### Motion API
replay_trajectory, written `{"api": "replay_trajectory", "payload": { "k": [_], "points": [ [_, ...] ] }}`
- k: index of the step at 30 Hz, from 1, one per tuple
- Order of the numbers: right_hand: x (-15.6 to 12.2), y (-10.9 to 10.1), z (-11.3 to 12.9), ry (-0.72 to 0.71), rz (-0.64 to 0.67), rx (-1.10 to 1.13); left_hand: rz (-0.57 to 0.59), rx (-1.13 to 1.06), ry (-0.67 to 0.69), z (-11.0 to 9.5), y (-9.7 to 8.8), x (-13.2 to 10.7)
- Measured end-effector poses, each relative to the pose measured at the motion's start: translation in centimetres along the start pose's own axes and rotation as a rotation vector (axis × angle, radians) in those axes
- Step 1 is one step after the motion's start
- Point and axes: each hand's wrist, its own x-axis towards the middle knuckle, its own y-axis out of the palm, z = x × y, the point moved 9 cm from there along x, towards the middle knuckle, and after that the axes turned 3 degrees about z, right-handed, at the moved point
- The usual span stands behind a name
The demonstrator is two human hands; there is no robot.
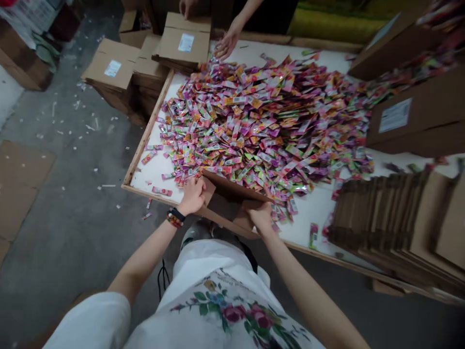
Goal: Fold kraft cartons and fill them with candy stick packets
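An open brown cardboard box [227, 194] rests at the near edge of the white table [156, 167], its mouth facing a large heap of small colourful sachets [265, 116]. My left hand [191, 195] grips the box's left flap, fingers curled round it. My right hand [259, 216] clasps the box's near right edge, fingers wrapped over the cardboard. A dark watch and a beaded bracelet sit on my left wrist.
A stack of flattened cartons [399, 228] lies on the table at right. Labelled closed boxes [183, 41] stand at the far left corner, another [414, 118] at right. Another person's hand [225, 44] reaches to the heap from the far side. Paper scraps litter the grey floor [72, 160].
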Motion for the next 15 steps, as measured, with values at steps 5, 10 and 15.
{"api": "replay_trajectory", "payload": {
  "k": [5, 10, 15],
  "points": [
    [-1.1, 1.9, 5.1, -0.042, 0.535, -0.222, -0.286, -0.005, -0.198, 0.5, 0.6, -0.7],
    [-2.6, 4.7, 11.1, -0.492, 0.766, -0.753, -0.603, -0.559, -0.193, 2.9, -0.6, -2.6],
    [-5.5, 6.3, 8.4, -0.742, 0.885, -1.001, -0.468, -0.354, 0.115, -1.2, -3.8, -3.5]
  ]
}}
